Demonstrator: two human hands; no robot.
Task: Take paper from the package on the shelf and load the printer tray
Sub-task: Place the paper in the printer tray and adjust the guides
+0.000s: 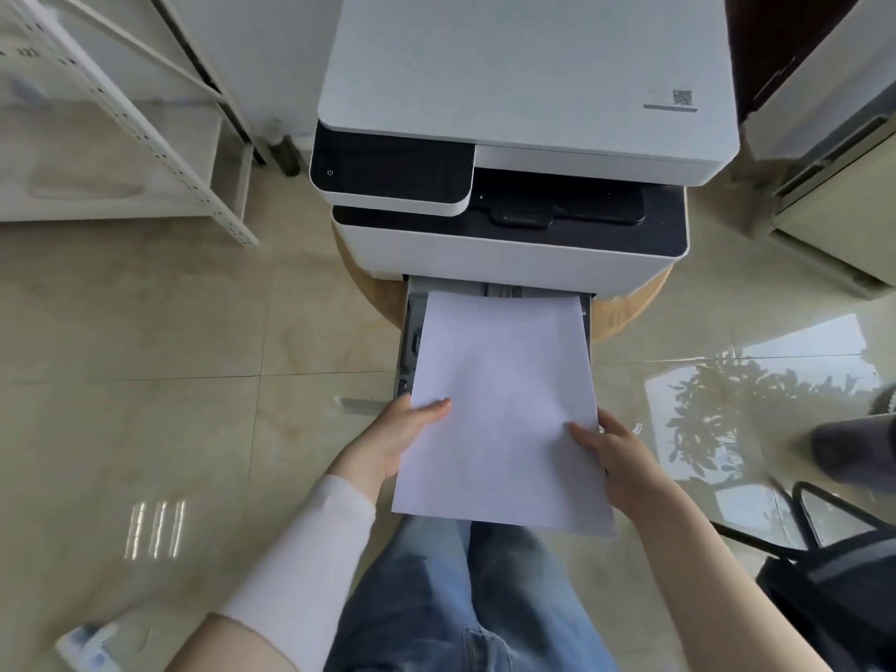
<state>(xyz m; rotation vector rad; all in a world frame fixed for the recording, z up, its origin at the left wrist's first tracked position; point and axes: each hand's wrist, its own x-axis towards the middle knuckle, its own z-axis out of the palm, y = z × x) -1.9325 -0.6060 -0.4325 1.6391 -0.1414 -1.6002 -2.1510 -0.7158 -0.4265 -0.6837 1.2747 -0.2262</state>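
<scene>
A white and black printer (pixel 523 138) stands on a round wooden stool. Its paper tray (pixel 412 312) is pulled out toward me at the bottom front. A stack of white paper (pixel 504 405) hangs over the open tray, its far edge near the printer body and its near edge sticking out past the tray. My left hand (pixel 402 434) grips the stack's left edge, thumb on top. My right hand (pixel 616 453) grips its right edge the same way. The paper hides most of the tray's inside.
A white metal shelf (pixel 126 138) stands at the left. The round wooden stool (pixel 625 308) shows under the printer. A black chair (pixel 834 565) sits at the lower right, a cabinet (pixel 834 211) at the right. Glossy tiled floor lies all around, and my jeans are below.
</scene>
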